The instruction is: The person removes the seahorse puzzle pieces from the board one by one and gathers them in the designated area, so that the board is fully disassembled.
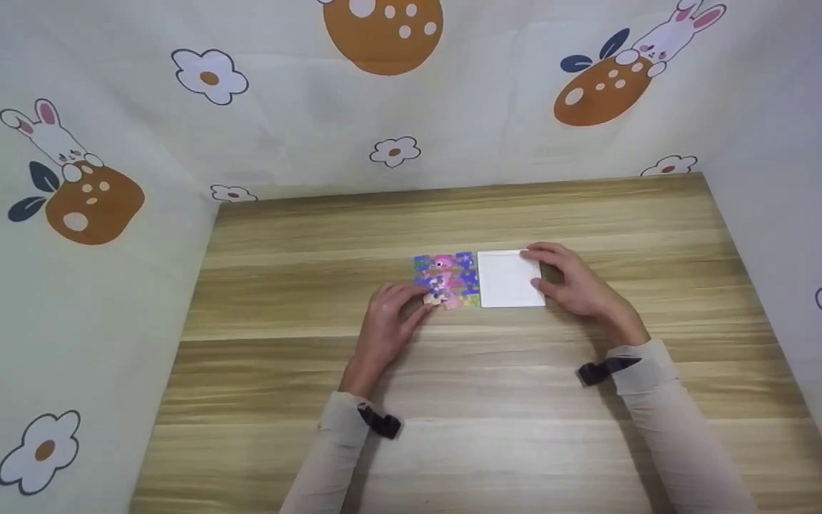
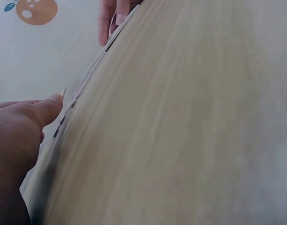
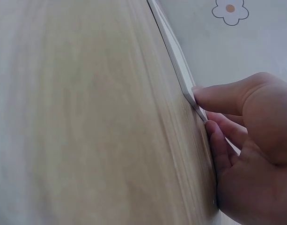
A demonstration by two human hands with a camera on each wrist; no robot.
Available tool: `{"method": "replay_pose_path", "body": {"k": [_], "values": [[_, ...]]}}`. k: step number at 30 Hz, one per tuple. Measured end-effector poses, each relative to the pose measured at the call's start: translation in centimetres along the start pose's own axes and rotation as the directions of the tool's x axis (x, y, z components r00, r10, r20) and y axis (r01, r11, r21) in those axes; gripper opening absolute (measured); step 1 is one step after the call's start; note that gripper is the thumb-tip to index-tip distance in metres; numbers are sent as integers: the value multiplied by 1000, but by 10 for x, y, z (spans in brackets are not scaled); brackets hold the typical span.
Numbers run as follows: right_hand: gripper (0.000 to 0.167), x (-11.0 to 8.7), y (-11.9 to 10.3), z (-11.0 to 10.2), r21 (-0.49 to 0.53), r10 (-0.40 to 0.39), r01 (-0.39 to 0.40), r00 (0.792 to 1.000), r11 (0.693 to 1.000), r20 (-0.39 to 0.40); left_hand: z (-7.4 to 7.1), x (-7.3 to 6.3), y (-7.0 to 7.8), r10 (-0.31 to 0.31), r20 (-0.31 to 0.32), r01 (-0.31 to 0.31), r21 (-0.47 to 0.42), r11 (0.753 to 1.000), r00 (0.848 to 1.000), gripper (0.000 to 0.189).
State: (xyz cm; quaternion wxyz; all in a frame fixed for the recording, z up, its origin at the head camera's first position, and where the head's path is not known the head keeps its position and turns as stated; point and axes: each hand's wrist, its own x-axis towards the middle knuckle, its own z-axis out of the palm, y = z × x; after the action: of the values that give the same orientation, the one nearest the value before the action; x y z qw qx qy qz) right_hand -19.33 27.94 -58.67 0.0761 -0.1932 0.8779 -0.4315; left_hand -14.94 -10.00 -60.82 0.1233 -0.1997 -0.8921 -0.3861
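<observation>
A colourful jigsaw puzzle (image 1: 462, 275), with pink shapes on blue, lies on the wooden table. Right beside it is a flat white square tray (image 1: 511, 278) with a raised rim. At the puzzle's lower left corner, my left hand (image 1: 388, 314) pinches a small puzzle piece (image 2: 64, 92), which shows edge-on by the thumb in the left wrist view. My right hand (image 1: 579, 285) holds the tray's right side, with thumb and fingers at its edge; the right wrist view shows the thumb (image 3: 218, 97) on the rim.
The wood-grain table (image 1: 297, 285) meets a pale cloth backdrop (image 1: 297, 128) at the back and sides, printed with rabbits, fruit and flowers. Black straps with small devices sit on the left wrist (image 1: 380, 421) and the right wrist (image 1: 607, 370).
</observation>
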Motion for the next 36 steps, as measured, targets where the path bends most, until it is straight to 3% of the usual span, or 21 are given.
{"method": "replay_pose_path", "body": {"k": [12,23,36], "values": [[51,-2,2,-3,10,-6,6,1000,1000,0,-2,-6,-5,16,31,-15,-54,998,999,25],[51,-4,2,-6,18,7,-8,1000,1000,7,-2,-7,-8,62,23,-61,-50,997,998,20],[51,-5,2,-6,19,0,0,1000,1000,0,-1,-7,-6,15,64,-12,-54,998,998,22]]}}
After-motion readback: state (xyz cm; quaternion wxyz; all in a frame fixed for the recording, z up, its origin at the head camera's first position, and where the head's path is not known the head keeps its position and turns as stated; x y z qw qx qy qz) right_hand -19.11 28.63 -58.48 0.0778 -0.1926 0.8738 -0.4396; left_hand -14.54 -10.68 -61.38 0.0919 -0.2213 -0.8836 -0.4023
